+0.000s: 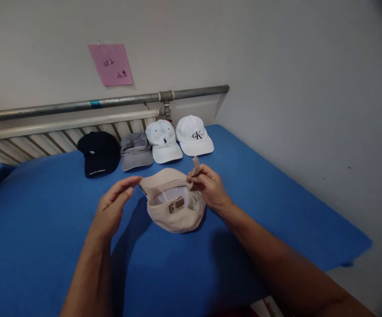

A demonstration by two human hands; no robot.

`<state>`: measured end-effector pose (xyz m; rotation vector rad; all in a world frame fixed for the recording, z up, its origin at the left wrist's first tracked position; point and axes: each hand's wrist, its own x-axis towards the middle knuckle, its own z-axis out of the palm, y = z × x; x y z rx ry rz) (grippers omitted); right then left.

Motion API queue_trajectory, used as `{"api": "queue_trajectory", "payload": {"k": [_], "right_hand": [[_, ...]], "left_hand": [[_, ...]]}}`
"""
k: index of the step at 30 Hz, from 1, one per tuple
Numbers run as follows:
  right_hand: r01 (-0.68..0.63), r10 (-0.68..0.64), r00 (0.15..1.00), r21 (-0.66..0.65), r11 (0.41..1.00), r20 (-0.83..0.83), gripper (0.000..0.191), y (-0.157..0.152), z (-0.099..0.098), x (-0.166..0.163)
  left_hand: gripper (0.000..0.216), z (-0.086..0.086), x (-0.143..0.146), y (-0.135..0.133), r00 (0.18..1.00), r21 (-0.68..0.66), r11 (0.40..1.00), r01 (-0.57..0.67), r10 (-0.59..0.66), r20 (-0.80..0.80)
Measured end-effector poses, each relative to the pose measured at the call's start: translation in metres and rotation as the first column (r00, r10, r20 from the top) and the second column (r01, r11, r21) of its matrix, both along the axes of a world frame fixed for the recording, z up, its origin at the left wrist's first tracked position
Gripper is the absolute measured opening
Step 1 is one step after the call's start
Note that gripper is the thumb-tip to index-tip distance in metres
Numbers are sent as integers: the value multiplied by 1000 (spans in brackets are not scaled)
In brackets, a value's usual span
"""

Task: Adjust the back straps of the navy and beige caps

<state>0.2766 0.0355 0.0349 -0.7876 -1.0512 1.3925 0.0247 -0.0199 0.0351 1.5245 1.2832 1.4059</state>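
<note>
A beige baseball cap [173,211] is held just above the blue surface [52,246], its back facing me with the metal strap buckle [176,204] showing. My right hand [209,187] pinches the loose end of the cap's adjustment strap [196,165] and holds it up. My left hand [113,207] hovers just left of the cap with fingers apart, its fingertips close to the cap's edge; contact is not clear.
Along the back stand a black cap [98,153], a grey cap [135,150], a white cap with a small logo [163,141] and a white cap with letters [194,135]. Behind them are a radiator, a metal pipe [111,102] and a pink note [111,64] on the wall.
</note>
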Motion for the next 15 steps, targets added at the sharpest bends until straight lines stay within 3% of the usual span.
{"api": "queue_trajectory", "payload": {"k": [2,5,9,13,15], "right_hand": [[9,-6,998,40,999,-64,6,2,-1,2],[3,4,994,72,997,-105,8,2,-1,2],[-9,15,997,83,996,-75,9,2,1,3],[221,-211,974,114,969,-86,15,5,8,10],[247,-233,963,96,964,-134,21,9,13,15]], "left_hand": [[37,-15,-9,12,968,52,990,-131,139,-208],[50,-36,-15,27,871,115,981,-156,191,-452],[32,-45,-11,33,878,144,978,-151,199,-435],[24,-35,-4,24,912,139,985,-103,150,-381],[23,-28,-4,13,914,148,981,-128,174,-366]]}}
